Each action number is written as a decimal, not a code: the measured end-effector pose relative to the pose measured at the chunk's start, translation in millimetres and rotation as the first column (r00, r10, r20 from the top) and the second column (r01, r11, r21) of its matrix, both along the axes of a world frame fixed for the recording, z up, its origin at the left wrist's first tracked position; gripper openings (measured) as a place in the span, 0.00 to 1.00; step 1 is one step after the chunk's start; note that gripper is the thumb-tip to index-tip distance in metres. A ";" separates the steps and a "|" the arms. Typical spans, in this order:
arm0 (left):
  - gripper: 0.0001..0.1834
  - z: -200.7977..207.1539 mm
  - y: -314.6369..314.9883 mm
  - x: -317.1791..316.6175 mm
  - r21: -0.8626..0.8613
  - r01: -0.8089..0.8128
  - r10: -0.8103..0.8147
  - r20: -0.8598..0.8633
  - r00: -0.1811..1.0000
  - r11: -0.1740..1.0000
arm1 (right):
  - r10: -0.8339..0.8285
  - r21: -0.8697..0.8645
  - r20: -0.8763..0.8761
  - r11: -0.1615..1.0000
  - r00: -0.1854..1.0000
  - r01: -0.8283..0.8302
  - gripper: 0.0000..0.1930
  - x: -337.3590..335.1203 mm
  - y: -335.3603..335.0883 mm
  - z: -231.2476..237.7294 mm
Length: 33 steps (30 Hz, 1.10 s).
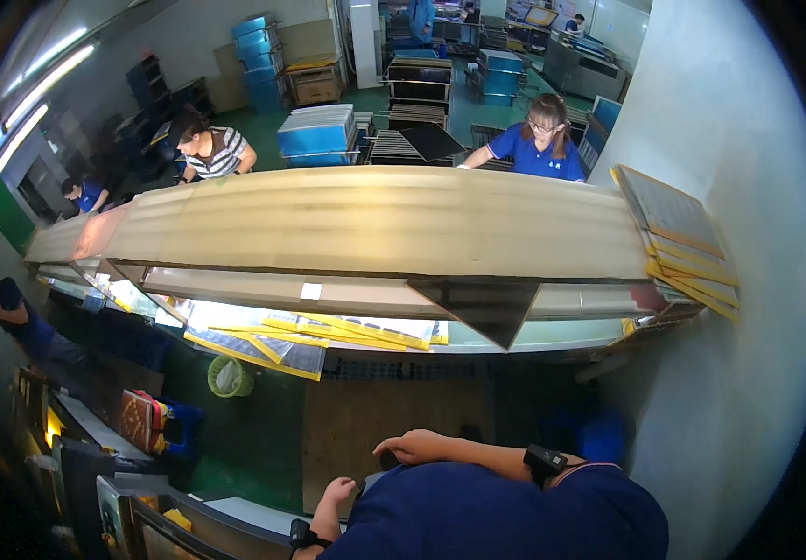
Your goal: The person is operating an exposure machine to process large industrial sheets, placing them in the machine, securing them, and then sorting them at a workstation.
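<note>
2 bare hands showed at the lower edge of the head view, both close against the person's own dark blue shirt. The right hand lay flat with its palm down and its fingers stretched out loosely toward the left, gripping nothing; a black band circled its wrist. The left hand sat lower and further left, its fingers curled downward, and whether they held anything could not be told; a black band also sat on that wrist. Below and left of the left hand stood a row of dark upright flat frames with pale edges. Nearest ahead of the hands lay a brown rectangular mat on the green floor. Beyond the mat ran a long workbench under a wide beige curved hood, with a lit pale surface beneath it. Yellow-edged flat sheets lay spread along that surface, well apart from both hands, and a dark triangular panel hung over its front edge. More yellow-edged flat panels were stacked at the right end of the hood. A small green round bin stood on the floor under the bench. 2 other people worked on the far side of the hood.
</note>
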<state>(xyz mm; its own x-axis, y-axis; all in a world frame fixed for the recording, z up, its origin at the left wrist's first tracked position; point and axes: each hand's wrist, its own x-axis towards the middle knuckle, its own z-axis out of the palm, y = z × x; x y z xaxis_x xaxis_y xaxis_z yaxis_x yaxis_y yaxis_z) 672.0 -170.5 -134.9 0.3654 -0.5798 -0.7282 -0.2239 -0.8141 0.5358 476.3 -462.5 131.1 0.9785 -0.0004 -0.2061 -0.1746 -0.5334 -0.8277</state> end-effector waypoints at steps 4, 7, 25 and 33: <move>0.23 47.6 8.1 -34.7 0.068 -0.259 0.263 -0.053 0.963 0.963 | 0.031 0.081 -0.097 0.996 0.995 -0.023 0.22 -30.3 -33.8 -1.9; 0.22 53.1 14.4 -76.8 0.018 -0.506 0.506 -0.088 0.858 0.862 | 0.076 0.124 -0.107 0.990 0.991 -0.062 0.22 -59.5 -57.4 -1.8; 0.21 55.2 -80.4 -252.9 0.162 -0.189 0.185 0.043 0.982 0.969 | 0.193 -0.050 -0.170 0.978 0.966 -0.204 0.16 -196.7 -176.6 -61.0; 0.25 111.9 -63.9 -318.7 -0.154 -0.414 0.408 -0.068 0.910 0.897 | 0.329 -0.023 -0.091 0.943 0.940 -0.333 0.16 -160.1 -148.0 -54.9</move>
